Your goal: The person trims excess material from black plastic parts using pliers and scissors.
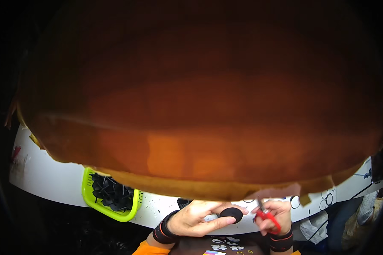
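Between the thumb and fingers of my left hand (195, 217) is a round black disc (232, 215), held just above the table's near edge. My right hand (278, 212) grips a pair of scissors with red handles (268, 221). Their metal blades (261, 205) point up and away from me, to the right of the disc and apart from it. Whether the blades are parted is hard to see. Dark bands wrap both my wrists.
A brown-orange covering (208, 127) hides most of the upper view. On the white table (64, 178) stands a green basket (87, 191) full of black pieces (112, 193). Black rings (295, 202) and dark scraps lie about. Plastic bags (315, 227) hang at the lower right.
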`<state>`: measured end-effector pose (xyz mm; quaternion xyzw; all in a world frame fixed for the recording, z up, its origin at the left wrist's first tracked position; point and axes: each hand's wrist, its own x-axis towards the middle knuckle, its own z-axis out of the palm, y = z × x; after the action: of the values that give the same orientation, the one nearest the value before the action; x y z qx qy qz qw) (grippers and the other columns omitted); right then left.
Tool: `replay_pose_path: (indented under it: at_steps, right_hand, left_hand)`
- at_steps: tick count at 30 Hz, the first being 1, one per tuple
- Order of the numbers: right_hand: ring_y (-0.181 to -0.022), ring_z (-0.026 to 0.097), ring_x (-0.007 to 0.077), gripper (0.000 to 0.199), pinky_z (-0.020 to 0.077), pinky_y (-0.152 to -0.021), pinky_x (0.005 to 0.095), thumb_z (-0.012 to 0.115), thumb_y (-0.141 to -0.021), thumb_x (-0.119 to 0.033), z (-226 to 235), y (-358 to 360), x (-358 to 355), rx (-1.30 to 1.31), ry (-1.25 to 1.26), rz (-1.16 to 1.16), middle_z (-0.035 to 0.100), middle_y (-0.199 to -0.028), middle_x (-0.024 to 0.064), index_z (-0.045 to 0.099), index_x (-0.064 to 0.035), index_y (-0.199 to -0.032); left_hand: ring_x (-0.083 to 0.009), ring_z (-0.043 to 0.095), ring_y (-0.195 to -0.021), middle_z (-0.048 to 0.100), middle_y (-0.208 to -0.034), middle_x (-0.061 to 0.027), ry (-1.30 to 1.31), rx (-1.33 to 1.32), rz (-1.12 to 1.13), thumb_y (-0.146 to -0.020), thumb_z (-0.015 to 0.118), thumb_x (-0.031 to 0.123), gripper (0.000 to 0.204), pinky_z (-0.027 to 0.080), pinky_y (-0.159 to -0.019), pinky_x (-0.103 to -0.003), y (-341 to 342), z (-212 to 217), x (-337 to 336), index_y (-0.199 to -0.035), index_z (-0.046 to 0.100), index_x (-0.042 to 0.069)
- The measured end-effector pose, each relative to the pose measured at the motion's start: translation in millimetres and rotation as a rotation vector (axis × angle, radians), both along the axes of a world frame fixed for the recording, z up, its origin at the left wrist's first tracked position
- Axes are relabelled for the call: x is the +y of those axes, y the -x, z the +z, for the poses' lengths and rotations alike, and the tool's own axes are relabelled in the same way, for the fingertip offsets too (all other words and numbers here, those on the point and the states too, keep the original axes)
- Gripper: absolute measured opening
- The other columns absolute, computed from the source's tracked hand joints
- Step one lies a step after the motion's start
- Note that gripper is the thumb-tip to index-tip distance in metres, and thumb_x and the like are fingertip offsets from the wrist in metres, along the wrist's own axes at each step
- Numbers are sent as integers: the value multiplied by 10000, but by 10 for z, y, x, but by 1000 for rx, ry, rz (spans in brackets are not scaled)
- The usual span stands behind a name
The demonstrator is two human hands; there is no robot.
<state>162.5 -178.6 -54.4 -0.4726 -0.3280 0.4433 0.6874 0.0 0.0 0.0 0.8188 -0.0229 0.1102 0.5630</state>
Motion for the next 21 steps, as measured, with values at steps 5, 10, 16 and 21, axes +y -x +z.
replay_pose_path:
  at_steps: [5, 10, 16, 21]
  right_hand:
    - [-464, 554, 185, 98, 406, -424, 285, 555, -650, 32, -287, -557, -21, -775, 214, -545, 577, -555, 98, 623, 41, -721]
    - [-594, 574, 252, 115, 435, -562, 351, 609, -645, -60, -338, -1033, 204, -1629, 314, -549, 603, -644, 105, 649, -26, -748]
    - [-671, 558, 304, 200, 436, -645, 368, 678, -619, -154, -530, -1331, 270, -1788, 588, -560, 602, -708, 125, 649, -44, -784]
    - [-719, 548, 322, 333, 437, -701, 375, 735, -580, -211, -162, -906, 128, -1628, 512, -398, 593, -766, 131, 636, -48, -852]
  left_hand:
    - [-181, 603, -866, 630, -987, -146, 414, -99, 44, -781, 632, 9, 509, 436, -826, -289, -45, -210, -116, -1228, 405, -73]
    - [-218, 601, -901, 600, -973, -159, 826, -222, 174, -690, 697, -58, 496, 470, -817, -315, -43, -357, -286, -1148, 507, -66]
    - [-239, 643, -702, 632, -826, -184, 931, -311, 296, -816, 561, -35, 231, 516, -681, -295, -42, -378, -400, -1037, 564, -102]
    - [-75, 489, -392, 586, -545, -84, 741, -38, 655, -870, 551, 111, 196, 365, -355, -183, -26, -415, -415, -832, 622, -67]
